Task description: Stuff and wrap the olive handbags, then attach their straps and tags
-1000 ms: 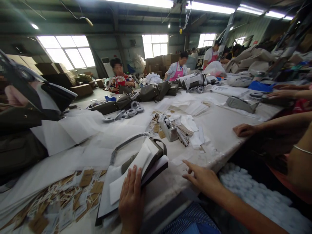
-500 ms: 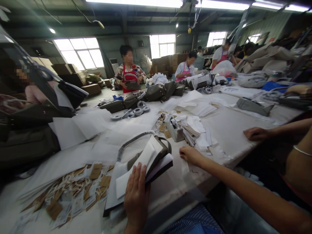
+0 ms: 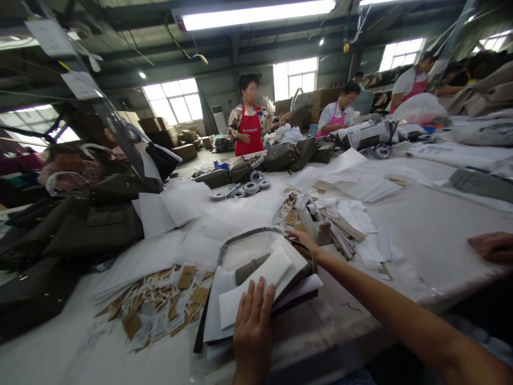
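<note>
A grey-green handbag [image 3: 246, 271] lies on the table in front of me, its looped handle [image 3: 240, 238] wrapped in clear film. White foam sheets [image 3: 256, 286] rest on the bag. My left hand [image 3: 254, 326] presses flat on these sheets, fingers stretched out. Just beyond the bag's far right corner is my right hand [image 3: 305, 241], its visible fingers stretched left beside the handle. A dark strap partly covers it, and I see nothing held there. Close by it stands a grey tape dispenser [image 3: 315, 222]. Paper tags with strings [image 3: 160, 302] lie in a heap left of the bag.
Dark handbags [image 3: 100, 224] crowd the left side. White sheets [image 3: 236, 214] and tape rolls [image 3: 251, 187] lie farther back. Cards and paper strips [image 3: 344, 230] spread to the right. Another person's hand [image 3: 491, 246] rests at the right edge. A co-worker in a red apron [image 3: 248, 131] stands opposite.
My view has turned left. My right hand has moved from the bare table to behind the bag's right corner. My left hand stays on the foam. The co-worker opposite now holds a bag out sideways.
</note>
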A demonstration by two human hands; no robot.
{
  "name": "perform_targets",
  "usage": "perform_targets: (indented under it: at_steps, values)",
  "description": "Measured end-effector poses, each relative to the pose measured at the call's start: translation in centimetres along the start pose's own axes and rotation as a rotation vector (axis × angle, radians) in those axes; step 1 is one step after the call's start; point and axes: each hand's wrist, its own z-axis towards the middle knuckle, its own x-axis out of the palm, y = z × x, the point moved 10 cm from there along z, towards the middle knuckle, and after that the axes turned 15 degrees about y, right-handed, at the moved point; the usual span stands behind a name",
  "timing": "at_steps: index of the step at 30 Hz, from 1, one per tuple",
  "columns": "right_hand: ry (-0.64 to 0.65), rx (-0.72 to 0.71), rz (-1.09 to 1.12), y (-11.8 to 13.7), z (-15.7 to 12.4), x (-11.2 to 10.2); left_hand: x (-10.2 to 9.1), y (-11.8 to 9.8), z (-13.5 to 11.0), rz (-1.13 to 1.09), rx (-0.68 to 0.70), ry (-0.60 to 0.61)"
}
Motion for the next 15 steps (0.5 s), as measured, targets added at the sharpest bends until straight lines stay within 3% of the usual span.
perform_targets:
  at_steps: [3, 6, 8, 11, 15]
  values:
    - [-0.09, 0.042, -0.008, -0.5, -3.8, -2.5, 0.7, -1.8, -0.3, 0.062, 0.074, -0.021]
    - [-0.156, 0.013, -0.104, 1.7, -7.1, -4.1, 1.0, -2.5, -0.4, 0.073, 0.088, -0.033]
    - [-0.111, -0.069, -0.234, 4.4, -8.2, -3.6, 1.0, -2.5, -0.2, 0.072, 0.068, -0.023]
    - [0.054, -0.218, -0.397, 8.0, -8.4, -1.3, 0.7, -2.7, 0.1, 0.085, 0.049, -0.025]
    - [0.192, -0.263, -0.597, 9.6, -5.8, 0.7, 0.5, -4.6, 0.1, 0.089, 0.06, -0.045]
